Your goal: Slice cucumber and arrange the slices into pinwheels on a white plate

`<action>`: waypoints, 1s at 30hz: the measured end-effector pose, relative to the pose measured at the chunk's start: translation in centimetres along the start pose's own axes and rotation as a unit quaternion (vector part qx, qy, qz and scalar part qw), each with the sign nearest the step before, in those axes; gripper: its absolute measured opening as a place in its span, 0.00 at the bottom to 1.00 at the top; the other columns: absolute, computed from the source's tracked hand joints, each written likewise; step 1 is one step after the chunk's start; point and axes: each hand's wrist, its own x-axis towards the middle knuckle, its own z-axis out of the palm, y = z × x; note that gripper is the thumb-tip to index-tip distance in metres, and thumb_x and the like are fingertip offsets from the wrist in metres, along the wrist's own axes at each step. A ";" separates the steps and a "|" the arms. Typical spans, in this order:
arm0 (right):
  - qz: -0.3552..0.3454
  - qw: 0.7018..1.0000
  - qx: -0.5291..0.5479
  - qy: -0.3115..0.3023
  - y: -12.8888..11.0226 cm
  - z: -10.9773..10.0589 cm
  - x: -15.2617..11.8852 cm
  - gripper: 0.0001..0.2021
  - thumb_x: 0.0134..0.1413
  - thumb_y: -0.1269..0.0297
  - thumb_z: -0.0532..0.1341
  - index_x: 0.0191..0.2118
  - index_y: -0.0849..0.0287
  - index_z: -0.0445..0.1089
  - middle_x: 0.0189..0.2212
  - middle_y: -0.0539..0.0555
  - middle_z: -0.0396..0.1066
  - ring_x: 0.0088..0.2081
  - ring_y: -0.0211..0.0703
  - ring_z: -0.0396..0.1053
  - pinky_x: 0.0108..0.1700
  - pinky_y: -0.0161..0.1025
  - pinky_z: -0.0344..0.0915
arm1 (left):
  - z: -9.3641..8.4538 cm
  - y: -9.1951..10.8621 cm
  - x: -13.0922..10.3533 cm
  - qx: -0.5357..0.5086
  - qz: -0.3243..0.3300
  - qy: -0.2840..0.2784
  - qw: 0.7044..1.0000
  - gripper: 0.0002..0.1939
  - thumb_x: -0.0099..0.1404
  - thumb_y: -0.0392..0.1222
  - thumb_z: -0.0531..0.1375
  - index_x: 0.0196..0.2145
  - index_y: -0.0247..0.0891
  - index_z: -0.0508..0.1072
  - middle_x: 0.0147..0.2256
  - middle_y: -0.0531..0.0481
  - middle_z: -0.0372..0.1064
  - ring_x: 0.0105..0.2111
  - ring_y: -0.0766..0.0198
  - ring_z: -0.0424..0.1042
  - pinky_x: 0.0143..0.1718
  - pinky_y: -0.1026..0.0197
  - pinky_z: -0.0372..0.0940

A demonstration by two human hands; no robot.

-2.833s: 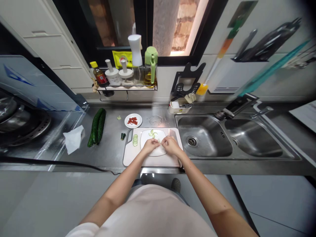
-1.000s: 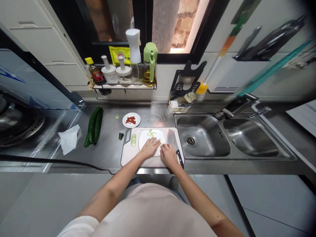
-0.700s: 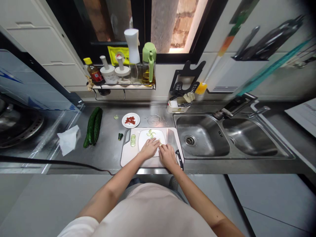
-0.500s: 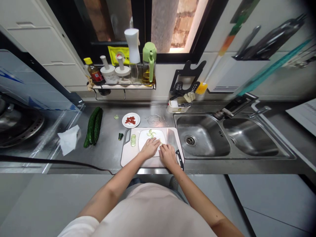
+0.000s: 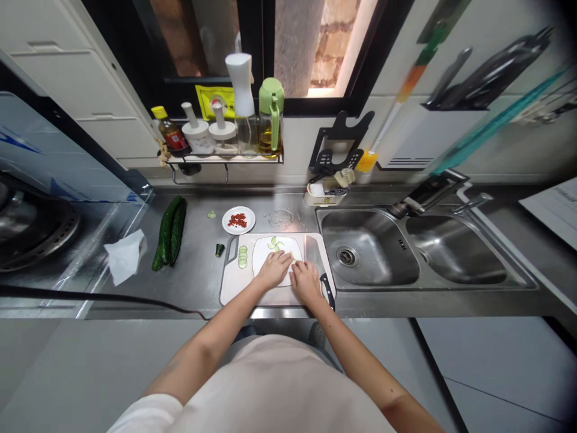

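Cucumber slices dot a plate under the left hand and right hand, grips unclear, by the steel sink.

On the counter, left of the sink, lies the board, with the slices in a row on its left part, the plate in its middle, the pieces on the plate's far side and the knife at its right. Behind the board is the dish; leftward lie the stub, the cucumbers, then the tissue. The caddy stands behind the sink's left corner.
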 end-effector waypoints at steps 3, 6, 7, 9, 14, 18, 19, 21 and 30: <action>0.003 1.000 0.001 0.000 0.0 0.1 0.0 0.14 0.62 0.63 0.51 0.47 0.59 0.69 0.47 0.60 0.66 0.49 0.52 0.55 0.50 0.45 0.49 | -0.1 0.1 0.0 0.000 -0.005 -0.002 1.000 0.22 0.68 0.40 0.48 0.58 0.42 0.63 0.59 0.45 0.60 0.59 0.54 0.55 0.56 0.49 0.53; 0.002 1.000 -0.001 0.002 0.1 0.2 0.0 0.14 0.62 0.63 0.50 0.47 0.59 0.69 0.47 0.60 0.66 0.49 0.52 0.54 0.50 0.45 0.49 | -0.1 0.1 0.1 -0.005 -0.005 0.002 1.000 0.22 0.68 0.40 0.49 0.58 0.42 0.63 0.59 0.45 0.60 0.59 0.54 0.55 0.56 0.49 0.53; 0.002 1.000 -0.002 0.004 0.1 0.2 0.0 0.14 0.62 0.63 0.50 0.47 0.59 0.69 0.48 0.60 0.66 0.49 0.52 0.54 0.50 0.45 0.49 | -0.1 0.0 0.1 -0.006 -0.004 0.004 1.000 0.22 0.68 0.39 0.49 0.58 0.42 0.63 0.59 0.44 0.60 0.59 0.54 0.55 0.56 0.48 0.53; 0.001 1.000 -0.003 0.007 0.1 0.2 0.1 0.14 0.63 0.62 0.50 0.47 0.59 0.69 0.48 0.60 0.66 0.49 0.52 0.54 0.50 0.45 0.49 | 0.1 0.0 0.1 -0.007 -0.002 0.004 1.000 0.22 0.68 0.39 0.49 0.58 0.42 0.63 0.59 0.45 0.59 0.59 0.53 0.55 0.56 0.48 0.53; 0.003 1.000 -0.005 0.010 0.2 0.1 0.1 0.14 0.63 0.63 0.49 0.46 0.59 0.69 0.47 0.60 0.66 0.49 0.51 0.55 0.49 0.45 0.50 | 0.2 -0.1 0.3 -0.003 -0.002 0.006 1.000 0.21 0.68 0.40 0.49 0.58 0.42 0.64 0.59 0.46 0.59 0.59 0.53 0.56 0.55 0.48 0.54; 0.005 1.000 -0.005 0.011 0.1 0.1 0.1 0.14 0.62 0.63 0.50 0.46 0.59 0.69 0.46 0.60 0.67 0.48 0.51 0.56 0.49 0.45 0.50 | 0.3 0.0 0.3 0.008 -0.001 0.013 1.000 0.21 0.68 0.39 0.49 0.58 0.42 0.64 0.59 0.45 0.60 0.59 0.52 0.55 0.55 0.47 0.54; 0.007 1.000 -0.004 0.012 0.1 0.1 0.1 0.14 0.62 0.63 0.50 0.46 0.59 0.69 0.46 0.60 0.67 0.48 0.51 0.56 0.49 0.45 0.51 | 0.4 0.0 0.3 0.012 -0.002 0.013 1.000 0.21 0.68 0.40 0.49 0.58 0.42 0.64 0.59 0.45 0.60 0.59 0.52 0.55 0.55 0.47 0.54; 0.014 1.000 -0.001 0.016 0.1 0.2 0.1 0.14 0.62 0.63 0.51 0.46 0.59 0.69 0.46 0.59 0.68 0.48 0.51 0.56 0.49 0.45 0.51 | 0.5 0.0 0.3 0.018 -0.005 0.015 1.000 0.21 0.68 0.41 0.49 0.58 0.42 0.64 0.59 0.45 0.60 0.59 0.51 0.55 0.55 0.47 0.54; 0.020 1.000 0.002 0.022 0.1 0.1 0.0 0.15 0.62 0.63 0.51 0.48 0.59 0.70 0.48 0.59 0.68 0.49 0.51 0.56 0.50 0.46 0.51 | 0.5 0.0 0.3 0.041 -0.002 0.014 0.999 0.21 0.69 0.41 0.47 0.58 0.43 0.64 0.60 0.47 0.59 0.59 0.52 0.55 0.54 0.48 0.55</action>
